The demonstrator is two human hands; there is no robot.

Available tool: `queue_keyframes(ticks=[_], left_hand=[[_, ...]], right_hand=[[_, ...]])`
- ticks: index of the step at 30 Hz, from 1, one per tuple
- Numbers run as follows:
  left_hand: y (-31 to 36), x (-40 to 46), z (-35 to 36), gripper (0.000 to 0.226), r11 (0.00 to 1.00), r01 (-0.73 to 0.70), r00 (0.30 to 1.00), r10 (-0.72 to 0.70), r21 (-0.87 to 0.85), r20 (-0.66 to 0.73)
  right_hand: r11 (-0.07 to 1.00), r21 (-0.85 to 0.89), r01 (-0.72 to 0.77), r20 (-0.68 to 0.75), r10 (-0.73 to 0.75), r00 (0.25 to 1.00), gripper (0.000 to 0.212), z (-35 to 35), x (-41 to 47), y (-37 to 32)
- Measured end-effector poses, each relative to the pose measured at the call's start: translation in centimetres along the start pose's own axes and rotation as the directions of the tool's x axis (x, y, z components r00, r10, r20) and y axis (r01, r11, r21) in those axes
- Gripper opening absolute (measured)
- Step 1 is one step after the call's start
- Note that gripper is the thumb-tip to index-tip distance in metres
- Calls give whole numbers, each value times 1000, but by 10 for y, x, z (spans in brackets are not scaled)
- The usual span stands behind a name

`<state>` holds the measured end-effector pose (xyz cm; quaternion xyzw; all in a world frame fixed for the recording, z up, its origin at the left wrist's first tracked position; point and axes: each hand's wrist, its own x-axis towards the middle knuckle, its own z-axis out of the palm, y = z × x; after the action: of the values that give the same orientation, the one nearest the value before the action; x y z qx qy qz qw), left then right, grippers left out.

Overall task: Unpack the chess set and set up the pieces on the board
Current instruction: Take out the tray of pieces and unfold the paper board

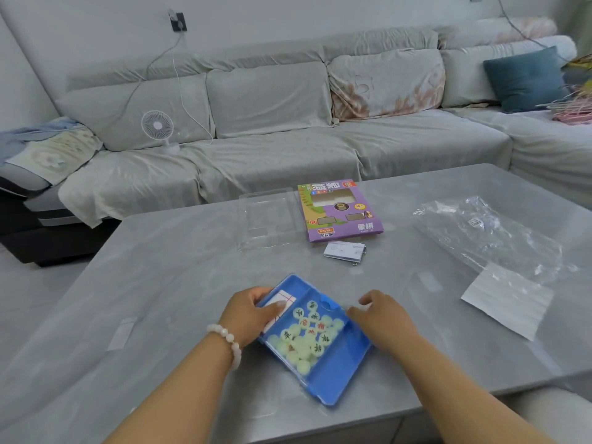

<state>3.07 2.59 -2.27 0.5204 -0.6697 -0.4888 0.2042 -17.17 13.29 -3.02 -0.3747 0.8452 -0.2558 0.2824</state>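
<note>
A pale grey sofa lines the wall behind a grey table.

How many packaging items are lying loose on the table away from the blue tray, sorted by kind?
Purple cardboard box: 1
Clear plastic cover: 1
Clear plastic bag: 1
White paper sheet: 1
Small folded leaflet: 1
Total: 5

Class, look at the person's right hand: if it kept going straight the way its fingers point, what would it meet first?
The right hand points left toward the blue tray, so it would likely meet the round chess pieces first; its height above them is unclear.
</note>
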Motion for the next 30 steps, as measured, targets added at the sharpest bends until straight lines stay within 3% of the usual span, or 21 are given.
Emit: queue_keyframes(ticks=[3,6,9,12,15,17,21,26,30], left_hand=[[-2,15,2,40,955,-47,977,106,292,-188],[1,7,12,55,821,106,962,57,561,-266],[-5,-14,28,64,827,197,961,-57,527,-269],[-15,-21,35,66,922,30,983,43,386,-180],[-19,-31,36,57,925,-120,977,175,360,-123],[-24,-39,39,64,917,-160,975,204,365,-85],[-34,-40,45,76,922,-142,973,197,361,-121],[-29,-40,50,74,921,-118,960,202,372,-195],[-29,-35,53,76,917,-82,964,172,391,-202]], right_hand=[[994,-95,56,99,-47,994,31,10,-4,-7],[989,-118,83,135,-67,989,29,21,-9,-13],[985,-124,119,139,-102,985,30,28,-10,-20],[982,-129,139,107,-126,986,27,31,-5,-29],[964,-205,168,122,-145,982,23,31,1,-35],[951,-253,180,164,-142,976,26,29,3,-38],[927,-312,210,241,-137,961,23,26,4,-39],[871,-382,309,219,-239,946,9,21,3,-48],[806,-456,378,252,-290,923,22,19,1,-56]])
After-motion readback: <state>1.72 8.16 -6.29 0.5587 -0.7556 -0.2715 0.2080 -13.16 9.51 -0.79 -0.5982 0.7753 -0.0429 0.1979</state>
